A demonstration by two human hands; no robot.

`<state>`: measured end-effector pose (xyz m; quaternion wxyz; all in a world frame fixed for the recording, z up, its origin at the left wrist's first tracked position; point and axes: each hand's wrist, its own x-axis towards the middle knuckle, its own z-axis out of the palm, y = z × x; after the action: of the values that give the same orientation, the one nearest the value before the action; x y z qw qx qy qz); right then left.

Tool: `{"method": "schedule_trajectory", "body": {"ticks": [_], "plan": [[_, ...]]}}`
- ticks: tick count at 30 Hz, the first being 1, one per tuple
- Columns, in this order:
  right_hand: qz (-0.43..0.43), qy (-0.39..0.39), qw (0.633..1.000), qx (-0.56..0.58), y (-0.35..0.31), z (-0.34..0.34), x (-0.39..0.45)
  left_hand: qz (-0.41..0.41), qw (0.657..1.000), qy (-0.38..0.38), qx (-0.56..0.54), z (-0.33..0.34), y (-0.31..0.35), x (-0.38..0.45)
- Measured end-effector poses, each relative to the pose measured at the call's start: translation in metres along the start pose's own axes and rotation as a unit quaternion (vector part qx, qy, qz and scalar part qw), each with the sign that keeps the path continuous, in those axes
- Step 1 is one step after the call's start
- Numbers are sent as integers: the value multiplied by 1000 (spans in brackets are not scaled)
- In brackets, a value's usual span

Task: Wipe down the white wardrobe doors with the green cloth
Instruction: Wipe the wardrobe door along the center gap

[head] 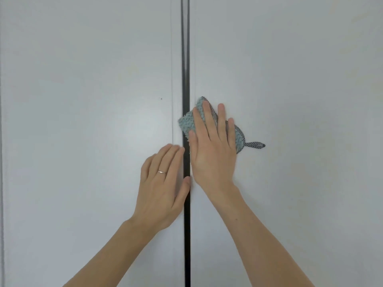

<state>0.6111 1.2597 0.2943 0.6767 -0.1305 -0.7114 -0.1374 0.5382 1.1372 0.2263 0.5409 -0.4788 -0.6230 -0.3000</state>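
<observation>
Two white wardrobe doors fill the view, the left door (87, 121) and the right door (300, 100), split by a dark vertical gap (186, 59). A pale green fluffy cloth (187, 123) with a dark patterned hem and a hanging loop (256, 145) lies flat on the right door beside the gap. My right hand (211, 146) presses it to the door with straight fingers. My left hand (163, 187), with a ring on one finger, rests flat on the left door's edge, its thumb at the gap.
A narrow raised strip (172, 79) runs down the left door close to the gap. A small dark speck (161, 98) marks the left door. Another vertical seam (1, 141) shows at the far left edge.
</observation>
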Motion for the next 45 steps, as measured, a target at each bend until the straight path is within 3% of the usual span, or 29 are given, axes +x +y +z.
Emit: {"method": "schedule_trajectory", "body": {"ticks": [5,11,18,24,31,38,45], "plan": [[0,49,999,9,-4,3,131,40,998,44,37,-16,-11,96],[-8,12,1000,7,-5,-14,260,64,993,73,61,-34,-21,190],[-35,5,999,-8,-7,-20,282,22,998,56,2,-40,-20,185],[-49,18,998,-23,-4,-12,178,-63,992,65,-87,-37,-11,116],[-75,-13,997,-3,-1,-4,-19,-67,990,50,-115,-13,-1,20],[-23,-11,1000,-8,-15,5,-200,-83,986,15,-144,3,18,-77],[4,-126,992,15,-21,-1,-407,-80,983,-70,-147,16,32,-180]]}}
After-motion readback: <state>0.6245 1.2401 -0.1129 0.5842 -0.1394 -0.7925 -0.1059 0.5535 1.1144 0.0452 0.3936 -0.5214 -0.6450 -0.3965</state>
